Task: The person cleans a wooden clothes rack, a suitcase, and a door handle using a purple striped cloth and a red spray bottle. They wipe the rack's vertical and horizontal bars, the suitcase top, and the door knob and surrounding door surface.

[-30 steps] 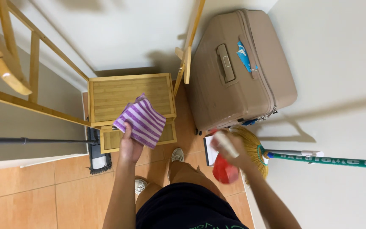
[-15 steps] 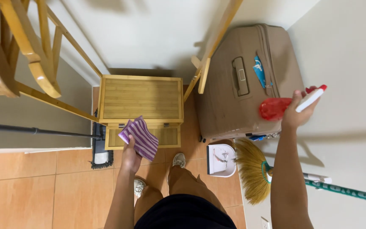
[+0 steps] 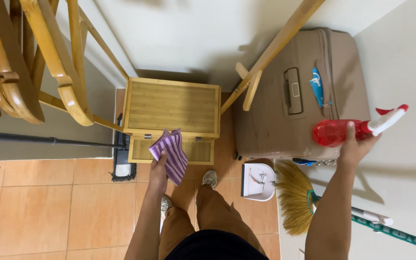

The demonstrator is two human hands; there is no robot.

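My left hand grips a purple and white striped cloth, which hangs in front of the lower step of a small bamboo step stool. My right hand is raised at the right and holds a red spray bottle with a white and red trigger head, lying sideways over the edge of a beige suitcase. My legs in brown trousers and my shoes stand on the orange tiles just before the stool.
A straw broom with a green handle and a white dustpan lie by the suitcase. A flat mop head rests left of the stool. Wooden hangers and a rack's slanted poles stand above.
My right hand has risen from the broom at the floor to beside the suitcase with the spray bottle. My left hand has lowered the cloth off the stool's top toward its lower step.
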